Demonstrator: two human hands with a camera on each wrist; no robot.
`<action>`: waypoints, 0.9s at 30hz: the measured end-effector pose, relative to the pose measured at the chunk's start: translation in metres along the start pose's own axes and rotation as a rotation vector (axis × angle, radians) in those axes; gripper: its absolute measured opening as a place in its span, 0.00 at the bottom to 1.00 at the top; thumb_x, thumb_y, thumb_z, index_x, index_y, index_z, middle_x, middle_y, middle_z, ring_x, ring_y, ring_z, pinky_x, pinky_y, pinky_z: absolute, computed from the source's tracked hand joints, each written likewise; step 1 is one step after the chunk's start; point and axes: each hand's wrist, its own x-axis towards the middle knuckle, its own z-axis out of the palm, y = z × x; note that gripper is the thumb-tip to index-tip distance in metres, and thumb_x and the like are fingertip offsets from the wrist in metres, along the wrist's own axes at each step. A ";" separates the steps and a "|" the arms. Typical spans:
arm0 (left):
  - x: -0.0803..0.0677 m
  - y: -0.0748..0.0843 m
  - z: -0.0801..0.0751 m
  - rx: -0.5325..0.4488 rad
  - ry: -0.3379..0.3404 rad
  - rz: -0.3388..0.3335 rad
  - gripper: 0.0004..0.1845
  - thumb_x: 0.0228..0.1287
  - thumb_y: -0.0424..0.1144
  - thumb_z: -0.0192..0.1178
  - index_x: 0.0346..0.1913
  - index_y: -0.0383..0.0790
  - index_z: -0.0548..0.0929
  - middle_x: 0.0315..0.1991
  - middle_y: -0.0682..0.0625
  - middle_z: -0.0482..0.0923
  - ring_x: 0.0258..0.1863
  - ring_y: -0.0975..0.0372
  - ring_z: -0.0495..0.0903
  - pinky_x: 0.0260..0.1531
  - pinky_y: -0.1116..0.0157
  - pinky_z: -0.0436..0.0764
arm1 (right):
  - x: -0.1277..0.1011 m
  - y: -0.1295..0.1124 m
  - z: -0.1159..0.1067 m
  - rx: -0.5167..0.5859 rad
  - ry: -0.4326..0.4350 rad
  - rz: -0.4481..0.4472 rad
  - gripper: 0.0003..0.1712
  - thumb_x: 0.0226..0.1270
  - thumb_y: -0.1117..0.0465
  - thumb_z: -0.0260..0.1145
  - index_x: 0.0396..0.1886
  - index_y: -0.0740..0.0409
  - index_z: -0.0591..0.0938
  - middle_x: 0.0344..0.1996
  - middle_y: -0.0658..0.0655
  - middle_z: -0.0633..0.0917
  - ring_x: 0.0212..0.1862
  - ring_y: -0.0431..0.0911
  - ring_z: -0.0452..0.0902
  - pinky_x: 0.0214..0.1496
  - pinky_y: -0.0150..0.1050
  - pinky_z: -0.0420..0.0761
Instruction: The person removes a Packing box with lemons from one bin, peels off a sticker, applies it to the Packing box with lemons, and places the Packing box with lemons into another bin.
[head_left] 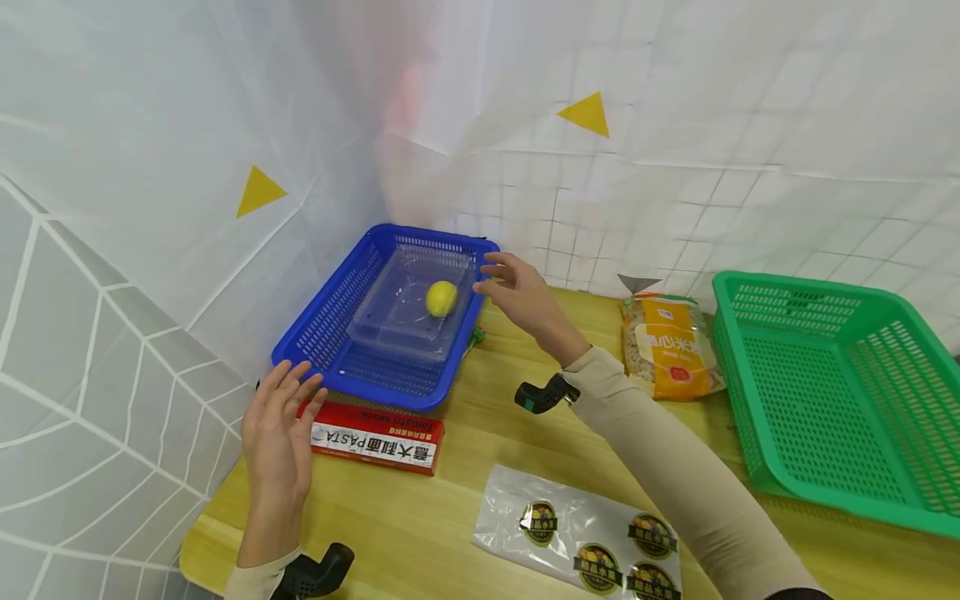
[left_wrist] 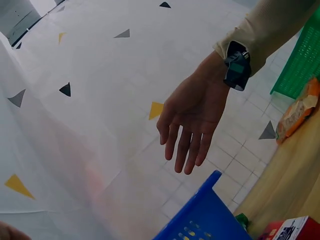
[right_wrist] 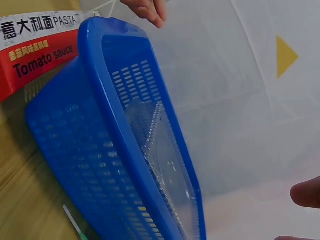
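A blue basket [head_left: 386, 398] stands on the table at the back left. Inside it lies a clear plastic box [head_left: 375, 312], and a yellow lemon [head_left: 442, 298] shows within the box's outline; whether it is in or on the box I cannot tell. My right hand [head_left: 525, 302] hovers by the basket's right rim, fingers loosely bent and holding nothing. In the left wrist view, that right hand [left_wrist: 195, 115] hangs above the basket, palm showing. Near the basket's front left corner my left hand [head_left: 277, 442] is raised, its fingers relaxed and nothing in them.
A red pasta box [head_left: 375, 437] lies before the blue basket. Farther right are an orange food bag [head_left: 671, 346] and a green basket [head_left: 832, 400]. A clear plastic bag with round labels [head_left: 577, 533] lies at the front. White sheeting [head_left: 675, 100] rises behind.
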 end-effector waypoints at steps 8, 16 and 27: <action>0.011 -0.015 -0.012 0.012 0.172 -0.036 0.23 0.79 0.30 0.54 0.70 0.31 0.61 0.53 0.44 0.67 0.48 0.55 0.73 0.50 0.64 0.82 | 0.023 -0.001 0.027 -0.024 -0.018 0.078 0.39 0.76 0.53 0.65 0.80 0.60 0.63 0.73 0.61 0.72 0.73 0.52 0.66 0.69 0.47 0.72; 0.024 -0.036 -0.007 0.020 0.175 -0.093 0.19 0.80 0.35 0.55 0.63 0.38 0.59 0.53 0.44 0.68 0.47 0.56 0.75 0.47 0.59 0.85 | 0.037 0.006 0.042 -0.015 -0.026 0.150 0.37 0.75 0.53 0.65 0.78 0.61 0.66 0.71 0.62 0.72 0.72 0.56 0.67 0.70 0.51 0.70; 0.032 -0.049 -0.003 -0.036 0.144 -0.106 0.16 0.78 0.29 0.57 0.58 0.34 0.63 0.55 0.41 0.71 0.41 0.58 0.80 0.40 0.60 0.87 | 0.046 -0.003 0.071 -0.021 0.029 0.278 0.55 0.70 0.50 0.66 0.85 0.61 0.45 0.83 0.60 0.50 0.79 0.57 0.51 0.77 0.53 0.59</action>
